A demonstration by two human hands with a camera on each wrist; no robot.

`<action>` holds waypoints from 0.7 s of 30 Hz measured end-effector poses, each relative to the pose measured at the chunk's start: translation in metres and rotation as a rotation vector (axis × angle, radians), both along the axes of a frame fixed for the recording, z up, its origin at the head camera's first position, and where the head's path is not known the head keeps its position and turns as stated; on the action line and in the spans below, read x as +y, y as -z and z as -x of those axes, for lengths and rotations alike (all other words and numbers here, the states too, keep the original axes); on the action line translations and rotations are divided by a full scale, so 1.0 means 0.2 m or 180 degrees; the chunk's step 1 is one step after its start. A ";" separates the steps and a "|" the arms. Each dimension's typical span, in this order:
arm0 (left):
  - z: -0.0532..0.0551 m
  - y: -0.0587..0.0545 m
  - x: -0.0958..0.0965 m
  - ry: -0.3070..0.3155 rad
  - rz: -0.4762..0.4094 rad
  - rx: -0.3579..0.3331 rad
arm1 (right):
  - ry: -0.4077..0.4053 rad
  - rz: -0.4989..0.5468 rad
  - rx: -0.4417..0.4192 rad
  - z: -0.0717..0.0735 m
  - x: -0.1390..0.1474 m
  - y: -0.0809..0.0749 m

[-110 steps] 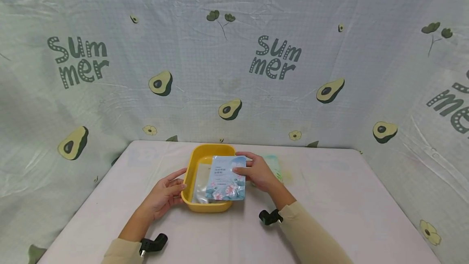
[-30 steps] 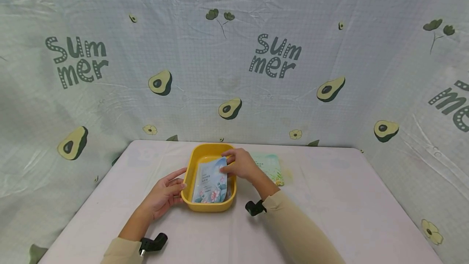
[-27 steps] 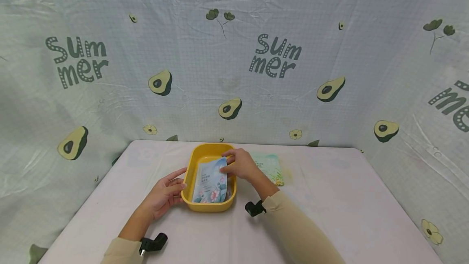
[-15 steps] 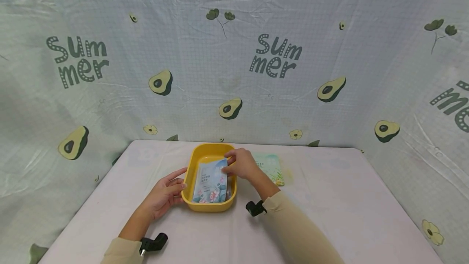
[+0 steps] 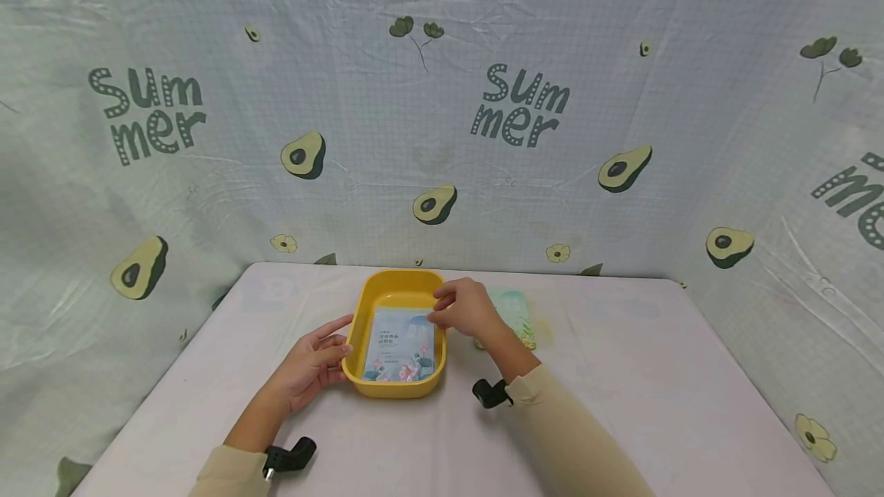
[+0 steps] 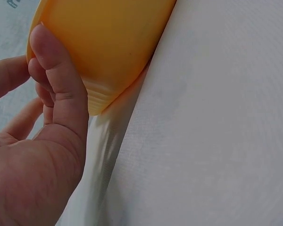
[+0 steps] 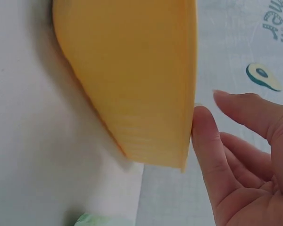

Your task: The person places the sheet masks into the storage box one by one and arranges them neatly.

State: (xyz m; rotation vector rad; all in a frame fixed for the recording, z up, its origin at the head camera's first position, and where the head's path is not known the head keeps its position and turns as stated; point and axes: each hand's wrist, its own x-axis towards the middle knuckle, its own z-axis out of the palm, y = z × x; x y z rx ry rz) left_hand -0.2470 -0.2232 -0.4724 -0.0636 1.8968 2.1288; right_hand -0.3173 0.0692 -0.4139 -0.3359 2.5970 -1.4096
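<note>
A yellow plastic basin (image 5: 397,390) stands on the table, tilted to no side in the head view. Flat inside it lies a light-blue sachet (image 5: 400,347) printed with pink lotus flowers; a pale edge shows just above its top. My left hand (image 5: 307,366) holds the basin's left rim, thumb and fingertips at the edge, and the basin's outer wall (image 6: 113,42) fills the upper left wrist view. At the right rim is my right hand (image 5: 470,309), its thumb and index finger apart with nothing between them. In the right wrist view the index fingertip (image 7: 203,120) meets the rim.
A green sachet (image 5: 514,313) lies on the table, partly behind my right hand. The white-covered table (image 5: 608,374) reaches back to a hanging curtain (image 5: 539,205) printed with avocados and lettering. A black wrist camera (image 5: 293,456) sits on my left wrist.
My right hand carried the blue sachet into the basin, holding its right side raised half a second ago. Now it has let go and shifted right; the sachet lies flat. My left hand stayed put.
</note>
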 end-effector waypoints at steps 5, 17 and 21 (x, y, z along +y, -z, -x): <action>0.00 0.00 0.00 -0.0010 0.0013 0.0004 | 0.0063 0.0303 0.0045 0.00 0.07 0.05; 0.00 0.00 0.00 -0.0003 0.0035 0.0010 | 0.0198 0.0653 0.0047 0.01 0.20 0.12; 0.00 0.00 0.00 0.0006 0.0046 0.0018 | 0.0240 0.0805 0.0045 0.01 0.24 0.14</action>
